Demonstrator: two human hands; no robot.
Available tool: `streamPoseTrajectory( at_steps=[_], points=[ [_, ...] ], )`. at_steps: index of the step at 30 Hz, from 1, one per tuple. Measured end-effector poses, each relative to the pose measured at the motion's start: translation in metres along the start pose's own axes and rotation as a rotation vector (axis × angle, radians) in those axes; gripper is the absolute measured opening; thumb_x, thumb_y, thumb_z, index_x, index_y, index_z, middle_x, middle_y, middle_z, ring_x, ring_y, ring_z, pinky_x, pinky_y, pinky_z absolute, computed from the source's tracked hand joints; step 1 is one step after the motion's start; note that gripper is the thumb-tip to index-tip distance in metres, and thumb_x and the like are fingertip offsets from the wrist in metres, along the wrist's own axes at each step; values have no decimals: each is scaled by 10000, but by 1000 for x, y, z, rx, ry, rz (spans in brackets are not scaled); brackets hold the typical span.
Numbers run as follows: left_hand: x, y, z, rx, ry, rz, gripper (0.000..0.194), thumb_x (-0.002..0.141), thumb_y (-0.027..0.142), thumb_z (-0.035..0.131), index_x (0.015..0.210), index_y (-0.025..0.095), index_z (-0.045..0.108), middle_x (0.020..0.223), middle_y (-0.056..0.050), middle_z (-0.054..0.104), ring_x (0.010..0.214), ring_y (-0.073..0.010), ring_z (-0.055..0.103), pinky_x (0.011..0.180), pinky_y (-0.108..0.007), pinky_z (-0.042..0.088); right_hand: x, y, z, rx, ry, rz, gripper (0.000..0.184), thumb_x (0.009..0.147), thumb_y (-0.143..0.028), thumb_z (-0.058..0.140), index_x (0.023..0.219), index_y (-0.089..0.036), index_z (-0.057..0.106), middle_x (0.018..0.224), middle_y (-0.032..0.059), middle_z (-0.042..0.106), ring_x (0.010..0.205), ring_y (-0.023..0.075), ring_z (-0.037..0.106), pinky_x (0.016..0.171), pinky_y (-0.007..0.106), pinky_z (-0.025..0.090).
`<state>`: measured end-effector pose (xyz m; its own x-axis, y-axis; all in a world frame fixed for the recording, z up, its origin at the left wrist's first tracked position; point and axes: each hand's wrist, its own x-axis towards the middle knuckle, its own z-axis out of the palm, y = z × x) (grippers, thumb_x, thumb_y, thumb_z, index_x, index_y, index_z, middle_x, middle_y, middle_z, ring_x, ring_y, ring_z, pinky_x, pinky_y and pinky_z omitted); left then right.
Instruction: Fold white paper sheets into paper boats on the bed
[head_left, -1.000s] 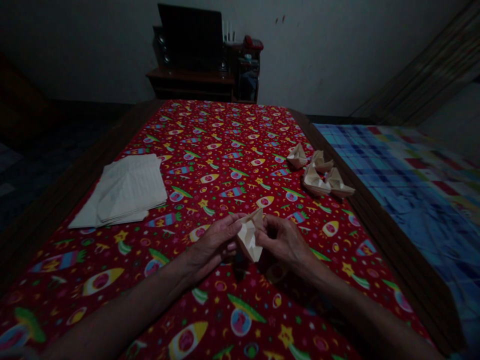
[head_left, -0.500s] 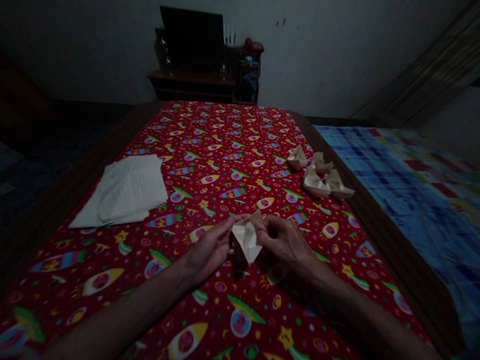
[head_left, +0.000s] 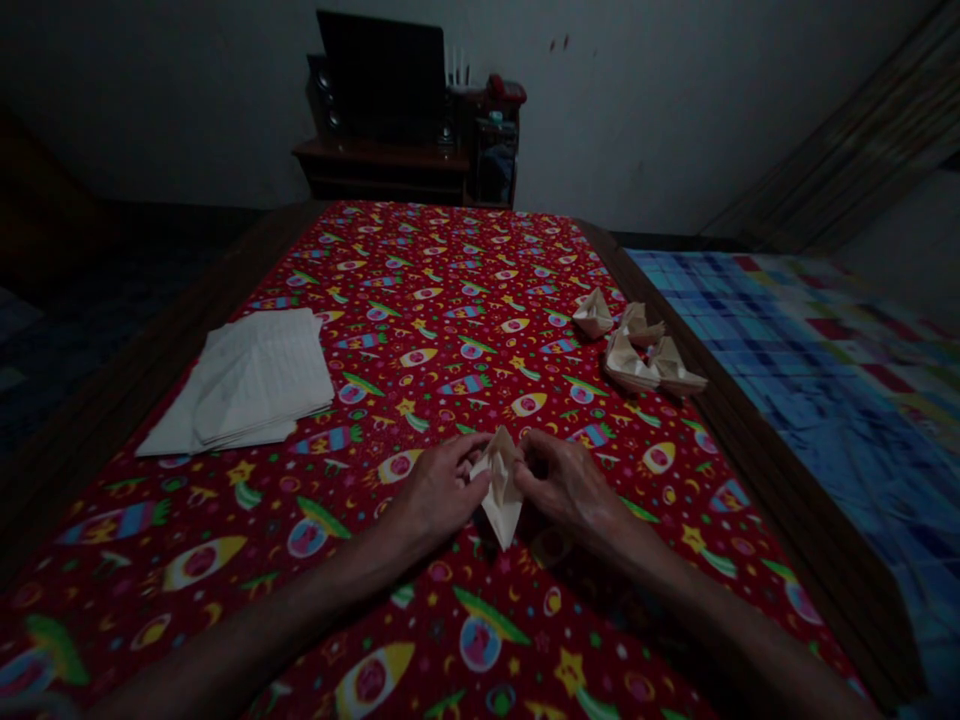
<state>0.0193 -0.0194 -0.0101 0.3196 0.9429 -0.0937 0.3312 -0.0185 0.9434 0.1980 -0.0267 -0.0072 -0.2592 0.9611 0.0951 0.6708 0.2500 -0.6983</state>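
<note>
Dimly, folded paper [head_left: 503, 497] in the pinch of both hands [head_left: 444, 490] [head_left: 568, 485], its sides partly hidden.

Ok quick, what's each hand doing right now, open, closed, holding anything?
Left hand: closed, pinching one side of the folded paper.
Right hand: closed, pinching the other side of the folded paper.

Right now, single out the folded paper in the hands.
The pointed piece between the left hand and right hand; the other folded pieces rest on the red cloth, farther right.
</note>
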Motion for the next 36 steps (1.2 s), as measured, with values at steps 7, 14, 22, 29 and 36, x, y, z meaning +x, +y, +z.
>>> streamPoseTrajectory(
  at_steps=[7,14,22,29,36],
  points=[
    [4,2,-2,315,37,83,408,681,111,563,1080,167,622,797,1,660,647,-126,569,622,-214,450,-2,6,3,-114,-15,-75,105,808,-250,495,726,-189,475,585,-51,475,500,73,401,470,194,253],
    [6,3,-4,362,38,136,331,716,118,535,1023,176,643,817,-4,674,658,-128,582,641,-212,439,0,9,4,-122,-32,-91,148,831,-277,502,714,-191,471,572,-54,462,492,76,394,466,198,255],
    [5,8,-5,320,49,76,302,750,153,529,1022,164,660,816,-25,685,667,-145,589,635,-226,429,-5,-19,-10,-199,174,-201,108,882,-273,505,883,-179,559,817,58,594,725,158,533,644,261,391],
    [6,6,-5,313,23,89,264,726,122,510,925,169,677,784,-13,684,651,-141,593,603,-211,410,-9,-12,0,-107,-1,-325,129,886,-194,487,922,-196,610,753,27,582,626,122,510,570,224,373],
    [10,0,-11,412,21,90,286,755,208,519,994,181,675,738,-4,666,615,-142,564,583,-214,381,-6,-8,0,-10,-30,-367,216,849,-119,493,997,-189,634,760,30,609,624,119,537,563,213,400]
  ],
)
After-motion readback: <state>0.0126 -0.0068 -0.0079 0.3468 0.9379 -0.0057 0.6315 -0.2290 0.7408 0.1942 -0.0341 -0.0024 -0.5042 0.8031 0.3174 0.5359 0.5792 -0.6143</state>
